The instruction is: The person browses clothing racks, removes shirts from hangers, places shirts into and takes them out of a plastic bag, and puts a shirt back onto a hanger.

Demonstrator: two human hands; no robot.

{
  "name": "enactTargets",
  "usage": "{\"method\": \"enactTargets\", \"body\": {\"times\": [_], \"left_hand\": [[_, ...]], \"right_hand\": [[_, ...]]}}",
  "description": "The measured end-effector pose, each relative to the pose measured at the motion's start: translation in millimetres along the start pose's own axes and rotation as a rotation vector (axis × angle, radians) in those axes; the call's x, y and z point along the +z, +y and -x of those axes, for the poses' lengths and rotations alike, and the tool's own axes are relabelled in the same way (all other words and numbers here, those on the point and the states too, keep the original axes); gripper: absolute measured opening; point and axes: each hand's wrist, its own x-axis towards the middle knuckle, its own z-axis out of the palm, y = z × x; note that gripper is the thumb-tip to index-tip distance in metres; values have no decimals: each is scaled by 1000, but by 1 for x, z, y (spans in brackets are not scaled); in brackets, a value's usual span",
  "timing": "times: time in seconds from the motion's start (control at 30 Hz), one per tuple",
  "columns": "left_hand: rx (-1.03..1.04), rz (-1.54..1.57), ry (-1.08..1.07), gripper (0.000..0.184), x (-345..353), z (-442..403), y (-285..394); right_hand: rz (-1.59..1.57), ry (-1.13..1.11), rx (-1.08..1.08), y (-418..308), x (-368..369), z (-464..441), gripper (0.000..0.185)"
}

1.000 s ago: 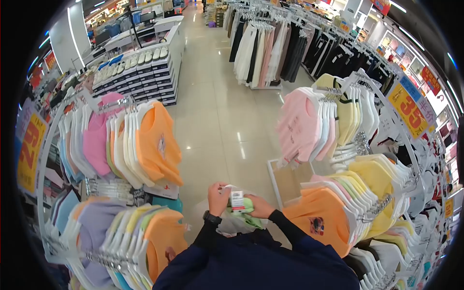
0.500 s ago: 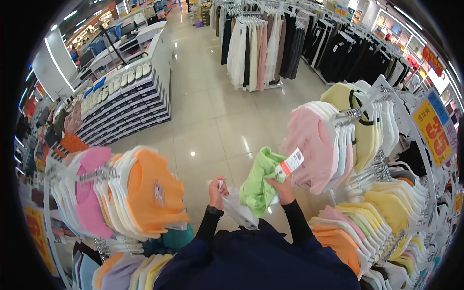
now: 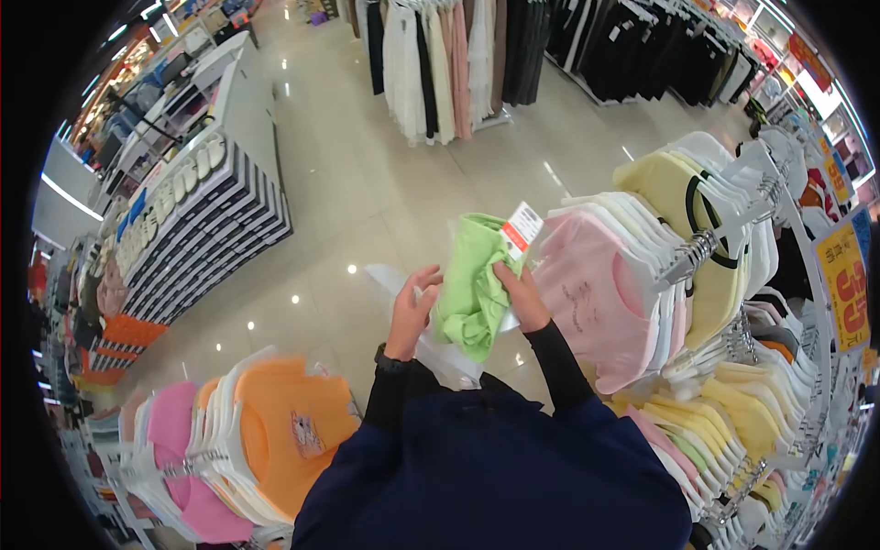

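A bunched light green garment [image 3: 472,289] with a white and orange paper tag [image 3: 522,229] is in front of my chest. My right hand [image 3: 524,298] grips its right edge, thumb on top, the other fingers hidden beneath. Left of the garment, my left hand [image 3: 412,313] has its fingers apart and slightly curved, close to the cloth; whether they touch it I cannot tell. A clear plastic bag [image 3: 446,360] hangs below the garment, and more clear plastic shows behind my left hand. A dark band is on my left wrist.
Pink tops [image 3: 596,293] hang on a rack close to my right hand, with yellow tops [image 3: 674,206] beyond. Orange tops [image 3: 289,426] hang at lower left. Stacked boxes with white shoes [image 3: 215,206] stand at left. Racks of trousers [image 3: 440,73] stand ahead across the tiled floor.
My left hand has gone from a closed pinch on the plastic bag to spread fingers beside the garment. The garment is raised and held more upright. The view has tilted down.
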Motion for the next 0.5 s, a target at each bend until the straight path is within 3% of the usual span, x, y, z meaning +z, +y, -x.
{"method": "enactTargets", "body": {"times": [0.07, 0.17, 0.27, 0.4, 0.5], "left_hand": [[156, -172, -134, 45, -10, -46, -19], [11, -245, -255, 49, -17, -106, 0], [-81, -52, -272, 49, -34, -161, 9], [-128, 116, -350, 50, -63, -229, 32], [-191, 205, -392, 47, -84, -280, 32]], "right_hand": [[100, -17, -25, -3, 10, -27, 51], [76, 2, -20, 3, 21, -79, 54], [-88, -6, 122, -1, 29, -132, 54], [2, 112, 87, 2, 45, -195, 45], [221, 244, -233, 12, 51, -245, 40]]}}
